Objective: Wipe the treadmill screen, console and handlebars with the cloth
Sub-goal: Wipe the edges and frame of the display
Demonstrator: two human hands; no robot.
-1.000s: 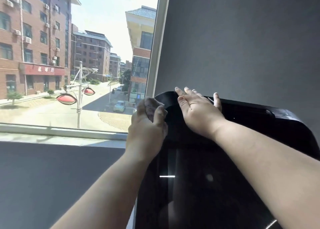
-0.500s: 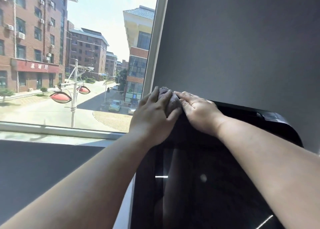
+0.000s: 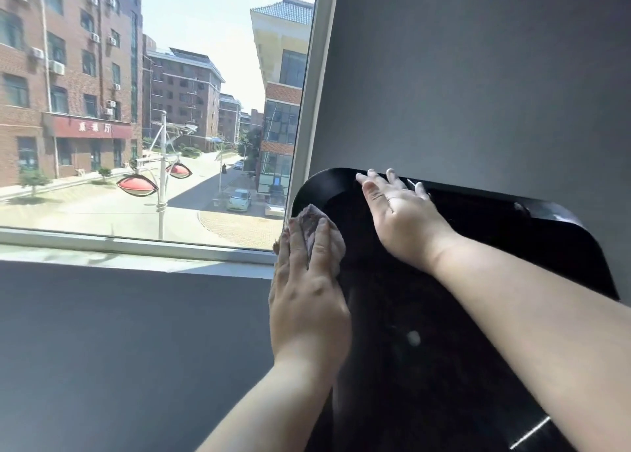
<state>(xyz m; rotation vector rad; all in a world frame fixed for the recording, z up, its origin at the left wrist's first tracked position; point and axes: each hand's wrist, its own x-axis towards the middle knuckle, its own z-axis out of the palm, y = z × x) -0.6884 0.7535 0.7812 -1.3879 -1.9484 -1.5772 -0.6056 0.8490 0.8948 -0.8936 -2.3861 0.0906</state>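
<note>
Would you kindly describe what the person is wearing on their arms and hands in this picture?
Nothing worn shows. The left hand and right hand are ungloved, and neither wrist carries a watch or band. The left forearm and right forearm are bare to the frame's edge, with no sleeve in view.

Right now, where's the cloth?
Head view: the cloth is pressed under the left hand against the screen at its upper left edge, left of the right hand.
</note>
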